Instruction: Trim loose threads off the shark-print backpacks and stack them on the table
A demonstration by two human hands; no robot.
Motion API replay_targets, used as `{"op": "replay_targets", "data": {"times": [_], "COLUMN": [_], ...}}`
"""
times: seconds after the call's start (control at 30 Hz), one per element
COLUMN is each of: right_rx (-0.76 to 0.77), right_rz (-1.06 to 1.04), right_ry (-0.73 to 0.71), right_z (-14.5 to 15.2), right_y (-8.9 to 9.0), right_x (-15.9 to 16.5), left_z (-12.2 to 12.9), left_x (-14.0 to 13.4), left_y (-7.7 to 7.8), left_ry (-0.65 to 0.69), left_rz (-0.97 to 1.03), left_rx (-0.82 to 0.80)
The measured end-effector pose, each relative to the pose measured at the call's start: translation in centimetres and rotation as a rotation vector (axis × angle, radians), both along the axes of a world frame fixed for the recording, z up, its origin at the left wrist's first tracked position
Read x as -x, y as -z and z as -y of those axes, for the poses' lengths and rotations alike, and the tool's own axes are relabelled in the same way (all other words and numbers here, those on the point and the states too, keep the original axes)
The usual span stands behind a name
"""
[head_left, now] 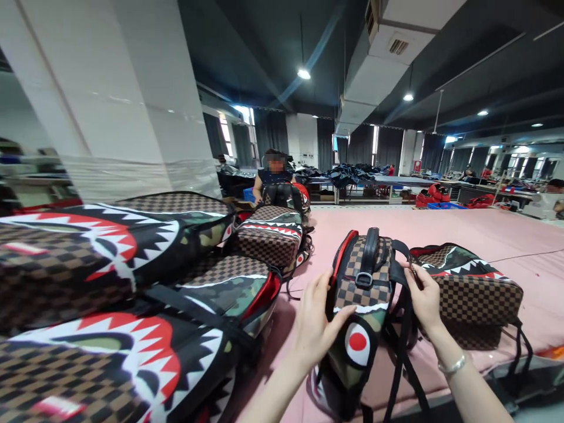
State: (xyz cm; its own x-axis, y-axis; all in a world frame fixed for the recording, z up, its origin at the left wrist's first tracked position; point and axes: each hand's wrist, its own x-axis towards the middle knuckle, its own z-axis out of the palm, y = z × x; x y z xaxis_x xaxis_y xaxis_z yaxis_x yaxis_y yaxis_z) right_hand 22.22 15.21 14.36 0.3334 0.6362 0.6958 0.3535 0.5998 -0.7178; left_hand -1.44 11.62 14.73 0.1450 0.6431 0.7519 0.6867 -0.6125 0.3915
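A checkered backpack point(368, 270) with camouflage and a red-and-white eye patch stands upright on the pink table, its narrow side towards me. It has a black top handle with a metal buckle and dangling black straps. My left hand point(315, 320) grips its left side, thumb across the front and fingertips behind the red-edged opening. On the other side, my right hand point(423, 296) is closed on a black shoulder strap near the top; its fingertips are partly hidden. Just right of that hand lies another checkered backpack point(473, 294) with a shark-tooth print.
Large shark-print backpacks point(88, 352) are piled along the left. More backpacks point(273, 235) stand farther back, where a co-worker point(275, 170) is. The pink table point(520, 238) stretches right, with red items point(434, 194) by a blue tray at its far side. A white pillar point(118, 100) rises left.
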Motion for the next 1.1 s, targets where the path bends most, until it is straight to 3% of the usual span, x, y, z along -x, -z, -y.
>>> {"op": "replay_targets", "data": {"times": [0.23,0.4,0.57,0.73,0.97,1.1], "right_rx": [0.042,0.058,0.086,0.085,0.12,0.162], "right_rz": [0.202,0.342,0.418,0.654,0.786,0.814], "right_ry": [-0.047,0.025,-0.051,-0.078,-0.086,-0.057], "right_z": [1.6,3.0,4.5,4.3,3.4,3.4], "right_y": [-0.1,-1.5,-3.9,-5.0,-5.8,-6.1], "right_x": [0.6,1.4,2.5,2.9,2.8,2.5], "left_z": [-1.5,-1.3,-0.4,-1.6,-4.7,-4.7], "left_x": [-1.6,-1.7,-0.8,0.6,1.9,1.5], "left_y": [-2.2,-1.6,-0.5,-1.6,-6.0,-6.8], "left_ry": [-0.007,0.064,0.226,0.149,0.251,0.261], "left_rz": [-0.073,0.099,0.101,0.151,-0.414,-0.628], "left_rx": [-0.019,-0.016,-0.056,-0.129,-0.038,-0.064]}}
